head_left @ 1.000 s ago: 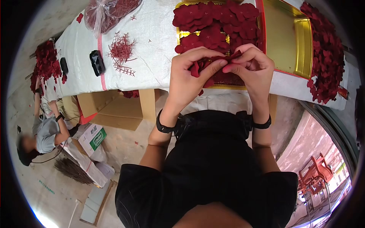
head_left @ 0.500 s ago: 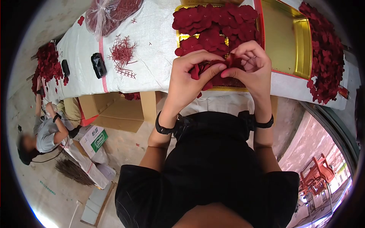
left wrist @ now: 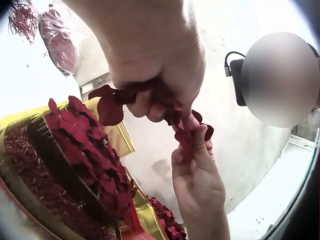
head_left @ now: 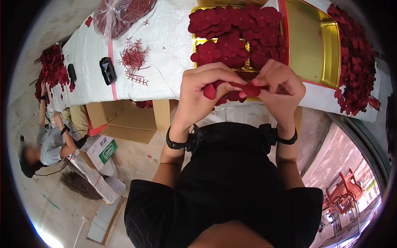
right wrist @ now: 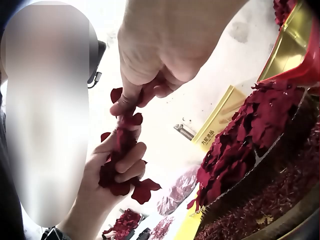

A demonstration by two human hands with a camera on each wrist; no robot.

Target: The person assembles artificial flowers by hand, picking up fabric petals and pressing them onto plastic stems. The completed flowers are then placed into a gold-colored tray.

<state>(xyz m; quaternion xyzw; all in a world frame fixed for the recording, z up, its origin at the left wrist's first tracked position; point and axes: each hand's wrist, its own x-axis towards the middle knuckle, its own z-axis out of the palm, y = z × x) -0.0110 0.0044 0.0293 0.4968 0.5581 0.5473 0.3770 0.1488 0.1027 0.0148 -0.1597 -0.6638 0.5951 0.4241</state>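
Dark red petal pieces [head_left: 210,91] are gripped in the left hand [head_left: 200,93], its fingers curled round them, with lobes sticking out past the palm. Thumb and fingers of the right hand [head_left: 281,89] pinch a red petal piece [head_left: 251,89] against the left fingertips. In the left wrist view a loose lobe [left wrist: 110,111] hangs beside the left hand [left wrist: 155,55]. The right wrist view has the right hand [right wrist: 160,50] above the left hand [right wrist: 95,185], which holds several layered petals [right wrist: 120,172]. Both hands are over the near edge of a gold tray [head_left: 193,45] holding stacked red petals [head_left: 227,45].
Right of the tray lies a gold box with a red rim [head_left: 306,49], then a petal heap [head_left: 357,62]. To the left are thin red scraps [head_left: 133,56], a plastic bag [head_left: 111,20] and a black object [head_left: 107,71]. A cardboard box [head_left: 128,118] stands below; another person [head_left: 51,142] is at far left.
Both hands have moved slightly down, toward the body. The right fingers have closed in beside the left fingertips, and the petal piece that stood up between them now lies flatter.
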